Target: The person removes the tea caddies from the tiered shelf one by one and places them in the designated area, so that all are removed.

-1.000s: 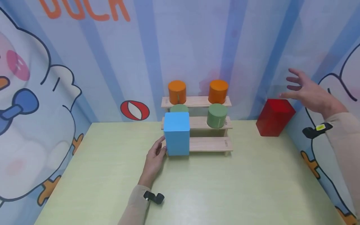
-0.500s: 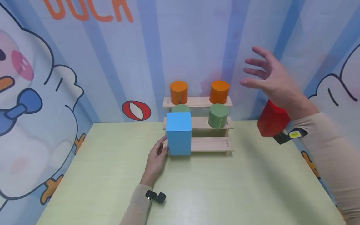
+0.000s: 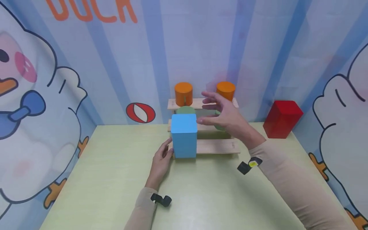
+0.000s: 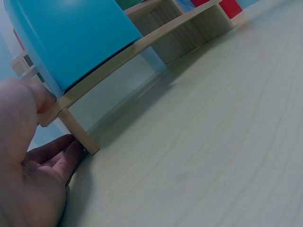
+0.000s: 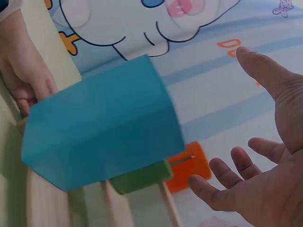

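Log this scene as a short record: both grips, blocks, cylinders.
Blue block: upright on the lowest tier, left side
Left grip: holds the wooden shelf at its left end
Right grip: holds nothing, near the blue block
Orange cylinders: two, top tier
Green cylinders: two, middle tier, partly hidden
Red block: on the table, right of the shelf

Top-cropped orange lettering [image 3: 107, 19] reads "DUCK" on the blue backdrop [image 3: 195, 54].

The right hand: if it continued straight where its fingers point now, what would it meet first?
Probably the upright blue rectangular block, standing on the lowest wooden step. In the head view the right hand points toward its top; depth is unclear, so it may pass above or behind.
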`<action>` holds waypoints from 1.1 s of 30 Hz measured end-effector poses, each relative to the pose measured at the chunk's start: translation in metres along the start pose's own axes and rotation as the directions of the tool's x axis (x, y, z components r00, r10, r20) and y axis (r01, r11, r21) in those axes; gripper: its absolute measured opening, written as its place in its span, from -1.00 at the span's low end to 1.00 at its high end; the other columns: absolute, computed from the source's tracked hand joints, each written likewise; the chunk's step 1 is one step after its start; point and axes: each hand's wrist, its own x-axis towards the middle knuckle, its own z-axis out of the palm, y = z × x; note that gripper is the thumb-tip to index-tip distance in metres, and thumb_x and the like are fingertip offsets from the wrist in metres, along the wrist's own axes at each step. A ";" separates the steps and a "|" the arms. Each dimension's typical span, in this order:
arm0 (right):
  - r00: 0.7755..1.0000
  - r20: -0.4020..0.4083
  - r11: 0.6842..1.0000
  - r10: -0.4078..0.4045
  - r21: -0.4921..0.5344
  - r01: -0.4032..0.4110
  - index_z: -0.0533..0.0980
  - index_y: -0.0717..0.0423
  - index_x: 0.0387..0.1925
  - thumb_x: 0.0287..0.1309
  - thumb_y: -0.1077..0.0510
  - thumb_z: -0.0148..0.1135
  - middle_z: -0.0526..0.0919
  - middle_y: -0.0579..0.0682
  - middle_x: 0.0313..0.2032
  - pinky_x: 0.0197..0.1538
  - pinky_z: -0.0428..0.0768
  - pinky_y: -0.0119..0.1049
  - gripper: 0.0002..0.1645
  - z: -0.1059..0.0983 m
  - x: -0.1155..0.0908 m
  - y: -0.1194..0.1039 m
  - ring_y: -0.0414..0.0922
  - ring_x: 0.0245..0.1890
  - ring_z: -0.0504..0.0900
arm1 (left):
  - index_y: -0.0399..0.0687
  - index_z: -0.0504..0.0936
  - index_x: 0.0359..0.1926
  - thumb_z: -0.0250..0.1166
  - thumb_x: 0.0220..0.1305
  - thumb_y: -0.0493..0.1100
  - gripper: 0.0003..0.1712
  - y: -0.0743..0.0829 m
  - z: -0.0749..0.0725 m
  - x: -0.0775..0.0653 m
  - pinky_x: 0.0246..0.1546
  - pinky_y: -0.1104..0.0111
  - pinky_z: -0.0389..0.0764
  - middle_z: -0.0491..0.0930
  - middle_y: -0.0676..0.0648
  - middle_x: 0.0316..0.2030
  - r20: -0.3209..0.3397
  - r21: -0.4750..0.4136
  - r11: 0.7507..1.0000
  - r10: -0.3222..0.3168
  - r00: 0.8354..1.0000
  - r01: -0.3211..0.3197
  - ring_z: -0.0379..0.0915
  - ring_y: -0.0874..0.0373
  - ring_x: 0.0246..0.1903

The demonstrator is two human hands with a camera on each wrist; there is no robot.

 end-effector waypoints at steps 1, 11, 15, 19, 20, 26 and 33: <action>1.000 0.003 1.000 0.009 -0.012 -0.009 0.31 -0.24 0.69 0.21 0.01 0.72 0.47 0.05 0.46 0.49 0.62 0.12 0.12 0.005 0.001 0.004 0.03 0.48 0.53 | 0.44 0.45 0.64 0.19 0.76 -0.02 -0.44 0.000 0.001 0.000 0.67 0.05 0.33 0.30 0.07 0.69 0.001 -0.003 1.000 -0.001 1.000 0.001 0.19 -0.08 0.69; 0.994 0.020 0.988 0.104 -0.114 -0.101 0.32 -0.18 0.69 0.08 -0.18 0.79 0.49 0.03 0.42 0.40 0.68 0.17 0.24 0.032 0.000 0.037 0.13 0.46 0.52 | 0.48 0.48 0.61 0.22 0.74 -0.01 -0.45 0.001 0.003 -0.001 0.65 0.02 0.35 0.31 0.01 0.68 0.006 -0.021 1.000 0.008 1.000 -0.008 0.22 -0.12 0.67; 0.994 0.025 0.988 0.102 -0.123 -0.098 0.32 -0.14 0.69 0.11 -0.16 0.78 0.47 0.08 0.43 0.45 0.62 0.24 0.22 0.041 -0.001 0.045 0.17 0.45 0.52 | 0.48 0.48 0.61 0.22 0.74 0.00 -0.45 0.000 0.002 -0.001 0.65 0.04 0.35 0.32 0.03 0.68 0.002 -0.018 1.000 0.006 1.000 -0.006 0.23 -0.10 0.67; 0.996 0.022 0.989 0.082 -0.125 -0.078 0.31 -0.13 0.69 0.11 -0.13 0.78 0.46 0.09 0.41 0.43 0.64 0.21 0.22 0.046 0.000 0.047 0.15 0.41 0.53 | 0.51 0.48 0.61 0.22 0.74 0.02 -0.45 0.001 0.001 0.000 0.65 0.03 0.36 0.32 0.04 0.68 0.001 -0.010 1.000 -0.003 1.000 0.003 0.23 -0.09 0.67; 0.997 0.022 0.989 0.077 -0.126 -0.074 0.30 -0.12 0.69 0.11 -0.13 0.78 0.46 0.09 0.41 0.42 0.65 0.19 0.23 0.046 0.001 0.048 0.15 0.41 0.53 | 0.52 0.48 0.61 0.22 0.74 0.02 -0.46 0.001 0.000 0.000 0.65 0.03 0.36 0.31 0.05 0.68 0.002 -0.007 1.000 -0.007 1.000 0.007 0.23 -0.09 0.67; 0.996 0.011 0.982 0.086 -0.168 -0.082 0.31 -0.06 0.68 0.08 -0.13 0.80 0.50 0.10 0.38 0.41 0.66 0.18 0.24 0.048 0.004 0.043 0.16 0.41 0.55 | 0.54 0.47 0.61 0.21 0.74 0.03 -0.46 0.002 -0.001 0.000 0.65 0.02 0.37 0.31 0.05 0.69 0.001 -0.006 1.000 -0.013 1.000 0.013 0.22 -0.09 0.67; 0.992 0.027 0.974 0.126 -0.192 -0.119 0.33 0.01 0.62 0.07 -0.14 0.80 0.54 0.09 0.39 0.45 0.62 0.21 0.21 0.050 0.008 0.039 0.18 0.40 0.56 | 0.54 0.47 0.61 0.21 0.75 0.01 -0.46 0.000 -0.001 0.000 0.65 0.05 0.37 0.30 0.07 0.69 -0.008 -0.007 1.000 -0.017 1.000 0.017 0.22 -0.08 0.67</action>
